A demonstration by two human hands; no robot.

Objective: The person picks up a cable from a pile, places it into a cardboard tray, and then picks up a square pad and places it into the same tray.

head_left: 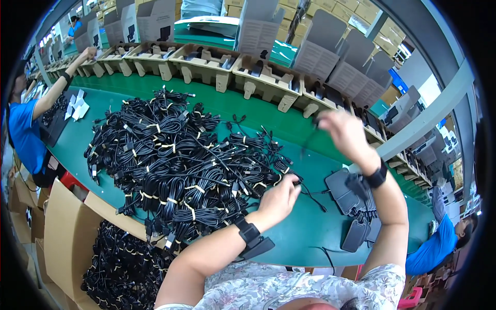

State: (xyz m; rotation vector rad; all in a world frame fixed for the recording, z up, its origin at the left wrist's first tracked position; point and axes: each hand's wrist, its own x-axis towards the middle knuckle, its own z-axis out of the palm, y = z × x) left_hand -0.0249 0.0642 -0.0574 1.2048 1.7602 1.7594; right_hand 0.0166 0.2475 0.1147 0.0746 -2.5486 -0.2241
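Observation:
A large heap of black cables [170,155], bundled with pale ties and showing metal plugs, covers the left and middle of the green table. At the heap's right edge my left hand [279,200] is closed, with a dark cable end at its fingertips. Raised in front of the trays, my right hand [345,133] pinches a small black cable [315,122]; motion blurs it, and a dark streak hangs below. Moulded brown trays [266,82] with black parts inside stand in grey printed boxes along the far side.
Flat black devices [342,190] with leads lie by my right forearm. A cardboard box [70,243] of more cables stands below the table at left. A metal post [431,116] slants at the right. People in blue work at left [28,137] and right [433,247].

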